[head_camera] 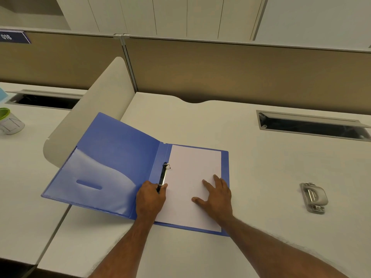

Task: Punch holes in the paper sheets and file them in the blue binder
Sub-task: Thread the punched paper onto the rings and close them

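Glossy blue binder (112, 157) open on my matte white desk (261, 167).
My left hand (150, 199) pinches its metal ring bar (164, 174); my right hand (216, 197), fingers spread, flattens the smooth white paper sheets (190, 177) inside.

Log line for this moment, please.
stage: filing | left hand: grips ring mechanism | right hand: flat on paper | blue binder: open | hole punch: untouched

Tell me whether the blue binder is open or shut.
Open. The binder lies spread flat, its cover folded out, with the paper exposed inside.
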{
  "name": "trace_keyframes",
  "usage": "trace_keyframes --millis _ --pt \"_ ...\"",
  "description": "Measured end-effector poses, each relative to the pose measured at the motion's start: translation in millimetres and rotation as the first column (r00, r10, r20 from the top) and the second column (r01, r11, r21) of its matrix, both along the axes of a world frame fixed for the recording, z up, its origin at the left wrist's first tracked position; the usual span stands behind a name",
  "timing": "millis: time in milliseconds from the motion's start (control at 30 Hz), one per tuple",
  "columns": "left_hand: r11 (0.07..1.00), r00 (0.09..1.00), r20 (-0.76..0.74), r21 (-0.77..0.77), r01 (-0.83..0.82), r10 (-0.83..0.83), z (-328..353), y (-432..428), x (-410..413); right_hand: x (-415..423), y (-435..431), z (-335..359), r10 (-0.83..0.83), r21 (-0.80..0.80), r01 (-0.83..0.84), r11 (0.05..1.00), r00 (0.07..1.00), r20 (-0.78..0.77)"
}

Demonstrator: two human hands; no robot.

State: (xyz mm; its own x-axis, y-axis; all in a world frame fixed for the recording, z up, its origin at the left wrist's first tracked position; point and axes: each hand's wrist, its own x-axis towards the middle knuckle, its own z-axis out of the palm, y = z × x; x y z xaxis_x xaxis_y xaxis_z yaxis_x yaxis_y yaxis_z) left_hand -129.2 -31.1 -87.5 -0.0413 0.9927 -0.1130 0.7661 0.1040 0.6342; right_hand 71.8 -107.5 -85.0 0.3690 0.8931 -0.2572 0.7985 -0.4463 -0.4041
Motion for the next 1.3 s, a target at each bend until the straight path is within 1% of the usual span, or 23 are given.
trace_keyframes --millis 67,167,233,333,400,500,567,633,700,833,1000,1233,1300 --pt "1.000 1.000 0.012 -0.007 0.005 -0.005 0 0 0 0 0 3 0.014 -0.017 -0.014 1.000 1.000 -0.025" --pt "0.999 1.000 0.010 -0.016 0.028 -0.027 0 2 0 1 2 1 0.020 -0.040 -0.020 0.999 1.000 -0.017" --pt "0.999 0.998 0.048 -0.010 0.035 -0.034 1 6 2 3 3 0 0.015 -0.038 -0.016 0.999 1.000 -0.018" --pt "0.999 0.993 0.117 -0.020 -0.031 0.033 7 20 4 3 4 -1 0.014 -0.046 -0.015 0.999 1.000 -0.024" --pt "0.996 0.995 0.088 -0.080 -0.036 0.043 12 34 5 4 4 -2 0.012 -0.047 -0.013 0.999 1.000 -0.022" --pt "0.973 0.999 0.041 -0.230 -0.017 0.027 17 57 7 4 5 -1 0.010 -0.052 -0.011 0.999 1.000 -0.023" --pt "0.943 0.999 0.011 -0.330 -0.038 0.044 19 69 8 3 5 1 0.014 -0.059 -0.014 0.998 1.000 -0.010" --pt "0.926 0.998 -0.040 -0.374 -0.055 0.043 19 75 9 3 6 2 0.013 -0.063 -0.014 0.998 1.000 -0.006" --pt "0.924 0.997 -0.078 -0.378 -0.050 0.022 19 76 11 3 6 2 0.013 -0.062 -0.013 0.998 1.000 -0.006" --pt "0.921 0.997 -0.077 -0.388 -0.032 0.002 22 75 12 4 8 2 0.010 -0.059 -0.010 0.998 1.000 -0.011" --pt "0.910 1.000 -0.007 -0.415 0.007 -0.011 23 78 6 4 8 2 0.015 -0.061 -0.015 0.998 1.000 -0.001" --pt "0.945 0.993 0.116 -0.326 0.014 0.025 20 63 2 6 6 -2 0.021 -0.031 -0.022 0.999 1.000 -0.019" --pt "0.937 0.989 0.139 -0.348 0.002 0.050 19 63 1 8 4 -1 -0.004 0.013 0.004 1.000 0.999 -0.050"
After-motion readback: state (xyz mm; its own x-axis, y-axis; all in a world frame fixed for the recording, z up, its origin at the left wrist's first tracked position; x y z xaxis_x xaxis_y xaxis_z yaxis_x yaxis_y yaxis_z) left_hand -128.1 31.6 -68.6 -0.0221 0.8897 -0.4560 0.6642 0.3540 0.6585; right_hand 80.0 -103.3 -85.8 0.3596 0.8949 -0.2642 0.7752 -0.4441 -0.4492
